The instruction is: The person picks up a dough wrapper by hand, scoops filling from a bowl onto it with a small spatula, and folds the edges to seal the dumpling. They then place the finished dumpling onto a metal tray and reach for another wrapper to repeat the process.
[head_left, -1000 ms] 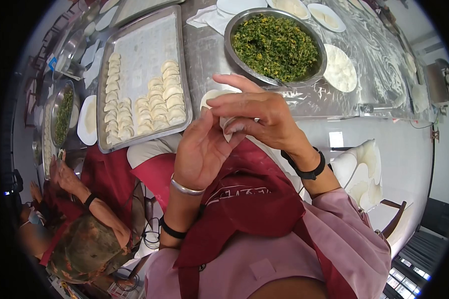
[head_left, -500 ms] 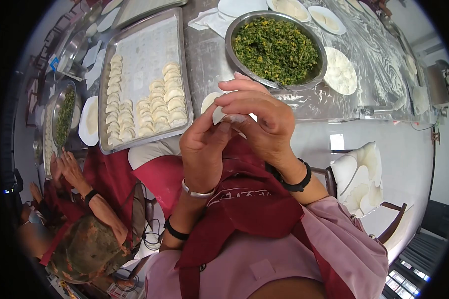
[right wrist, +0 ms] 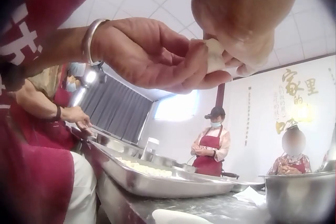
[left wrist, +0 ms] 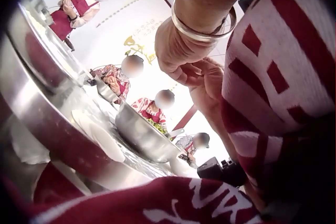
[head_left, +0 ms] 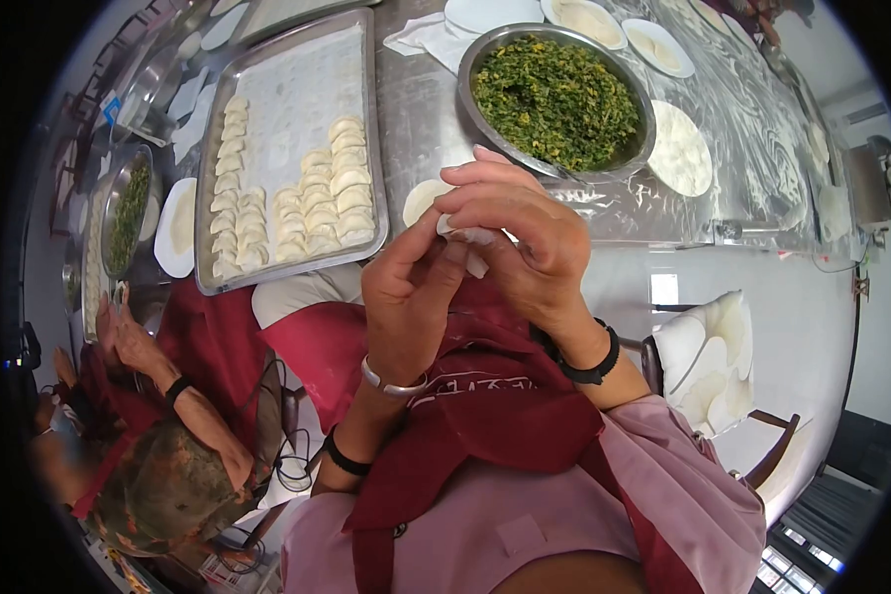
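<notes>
Both hands meet in front of the red apron, working on a dumpling (right wrist: 215,56) of pale dough. My left hand (head_left: 406,297), with a silver bangle at its wrist, holds the dough between thumb and fingers. From the other side, my right hand (head_left: 535,243) pinches its edge. In the head view only small white bits of the dumpling show between the fingers; its filling is hidden. Beyond the hands stands a metal bowl (head_left: 464,109) of chopped green filling (head_left: 554,99). To the left, a metal tray (head_left: 378,158) carries rows of folded dumplings (head_left: 317,203).
A pale round (head_left: 423,201) lies on the table just behind the hands, partly covered. Right of the bowl is a white plate (head_left: 681,148) of flour. Another person (head_left: 158,475) works at the left, and a chair (head_left: 708,356) stands at the right.
My left hand has turned from palm up to thumb over the dough, and its fingers have closed in. Both thumbs now meet at the dumpling's edge. The person at the left has moved their hands slightly.
</notes>
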Action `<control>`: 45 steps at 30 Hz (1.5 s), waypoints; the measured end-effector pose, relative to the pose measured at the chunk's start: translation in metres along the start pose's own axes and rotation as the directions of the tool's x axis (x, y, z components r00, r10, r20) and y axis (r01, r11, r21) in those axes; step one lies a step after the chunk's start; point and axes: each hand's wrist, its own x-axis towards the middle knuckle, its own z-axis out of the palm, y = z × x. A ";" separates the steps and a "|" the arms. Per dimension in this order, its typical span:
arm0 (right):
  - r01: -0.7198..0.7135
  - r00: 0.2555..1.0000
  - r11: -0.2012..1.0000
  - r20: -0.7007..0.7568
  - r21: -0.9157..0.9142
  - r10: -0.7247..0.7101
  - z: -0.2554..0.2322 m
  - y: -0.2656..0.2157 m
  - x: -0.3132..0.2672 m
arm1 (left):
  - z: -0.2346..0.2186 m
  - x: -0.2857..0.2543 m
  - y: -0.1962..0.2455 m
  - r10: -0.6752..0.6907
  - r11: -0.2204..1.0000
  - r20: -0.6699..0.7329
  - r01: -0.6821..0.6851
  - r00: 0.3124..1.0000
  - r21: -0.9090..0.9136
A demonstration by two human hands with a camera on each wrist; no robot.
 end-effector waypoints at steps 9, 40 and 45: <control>-0.052 0.998 0.999 0.040 -0.001 0.052 0.001 -0.006 0.003 | 0.002 0.002 0.001 0.002 1.000 -0.019 -0.002 1.000 -0.005; -0.277 0.958 0.942 -0.027 0.188 0.287 0.007 -0.015 -0.005 | 0.009 0.001 0.007 0.012 0.997 -0.077 -0.018 0.997 -0.075; -0.083 0.988 0.995 0.135 0.062 0.074 -0.003 0.003 -0.009 | 0.008 0.000 0.004 0.010 0.997 -0.059 -0.015 0.998 -0.079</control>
